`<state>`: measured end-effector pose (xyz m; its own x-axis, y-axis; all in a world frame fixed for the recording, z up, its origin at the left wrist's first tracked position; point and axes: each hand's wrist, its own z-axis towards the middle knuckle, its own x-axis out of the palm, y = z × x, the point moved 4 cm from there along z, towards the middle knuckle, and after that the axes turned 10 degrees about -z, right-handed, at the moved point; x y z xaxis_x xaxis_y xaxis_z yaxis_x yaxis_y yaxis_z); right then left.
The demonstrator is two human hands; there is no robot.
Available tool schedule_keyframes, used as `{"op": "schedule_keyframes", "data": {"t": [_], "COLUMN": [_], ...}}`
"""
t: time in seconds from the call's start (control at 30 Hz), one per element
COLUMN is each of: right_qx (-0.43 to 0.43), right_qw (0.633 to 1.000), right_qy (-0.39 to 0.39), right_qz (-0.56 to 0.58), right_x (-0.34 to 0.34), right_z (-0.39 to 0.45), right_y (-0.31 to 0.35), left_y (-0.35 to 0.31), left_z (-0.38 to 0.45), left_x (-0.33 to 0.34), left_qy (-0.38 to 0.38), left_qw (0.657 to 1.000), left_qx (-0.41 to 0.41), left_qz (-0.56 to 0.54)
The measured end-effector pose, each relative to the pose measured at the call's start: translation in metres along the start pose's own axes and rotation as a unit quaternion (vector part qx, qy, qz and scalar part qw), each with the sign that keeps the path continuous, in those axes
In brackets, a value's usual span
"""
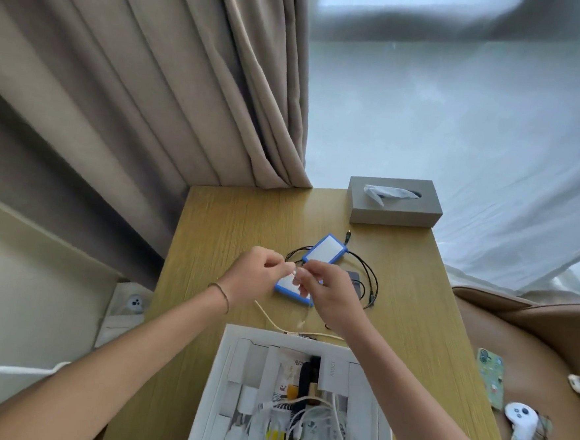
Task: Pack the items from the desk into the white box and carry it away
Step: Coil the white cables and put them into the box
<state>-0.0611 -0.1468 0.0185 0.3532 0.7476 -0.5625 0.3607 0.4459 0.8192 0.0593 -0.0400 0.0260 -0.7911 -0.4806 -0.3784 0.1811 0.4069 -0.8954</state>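
The white box (223,369) stands open at the near edge of the wooden desk (233,222), filled with cables, packets and small boxes. Above the desk my left hand (254,274) and my right hand (328,291) meet, both pinching the end of a cream cable (268,318) that trails down to the box's far rim. Under my hands lies a blue-edged white device (287,286), partly hidden. A second blue-edged white device (326,249) rests further back on a coil of black cable (369,270). A dark grey item (356,279) shows beside my right hand.
A grey tissue box (394,203) sits at the desk's far right corner. Beige curtains (153,90) hang behind on the left, sheer white ones on the right. A brown seat (530,339) to the right holds a phone case (490,378) and a white controller (521,425).
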Motion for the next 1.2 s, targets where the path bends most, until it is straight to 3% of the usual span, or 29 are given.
{"op": "schedule_keyframes", "data": {"t": [0.17,0.3,0.4,0.5,0.63,0.73,0.93,1.07,1.2], "right_qx": [0.011,0.023,0.01,0.027,-0.018,-0.037,-0.008,-0.002,-0.029], "right_qw": [0.995,0.994,0.991,0.975,0.948,0.93,0.947,0.966,0.963], "right_qy": [-0.063,-0.051,-0.005,0.1,0.23,0.271,0.239,0.204,0.188], "right_qz": [0.078,0.094,0.133,0.196,0.218,0.247,0.214,0.161,0.192], "right_x": [0.004,0.025,0.048,0.065,0.072,0.058,0.011,-0.031,-0.063], "right_z": [0.012,0.015,0.014,0.006,-0.008,-0.013,-0.01,-0.015,-0.019], "right_y": [0.016,0.028,0.05,0.071,0.078,0.079,0.047,0.028,0.04], "left_y": [-0.034,-0.061,-0.075,-0.085,-0.093,-0.089,-0.068,-0.053,-0.047], "left_z": [-0.037,-0.05,-0.049,-0.047,-0.052,-0.058,-0.065,-0.069,-0.071], "left_x": [-0.048,-0.065,-0.066,-0.073,-0.092,-0.103,-0.128,-0.147,-0.14], "left_qy": [-0.012,0.015,0.022,-0.021,-0.039,-0.04,-0.123,-0.188,-0.168], "left_qw": [0.975,0.908,0.85,0.823,0.827,0.85,0.902,0.91,0.932], "left_qx": [0.037,0.089,0.078,0.08,0.116,0.11,0.132,0.133,0.11], "left_qz": [-0.217,-0.41,-0.52,-0.562,-0.548,-0.514,-0.393,-0.344,-0.301]}}
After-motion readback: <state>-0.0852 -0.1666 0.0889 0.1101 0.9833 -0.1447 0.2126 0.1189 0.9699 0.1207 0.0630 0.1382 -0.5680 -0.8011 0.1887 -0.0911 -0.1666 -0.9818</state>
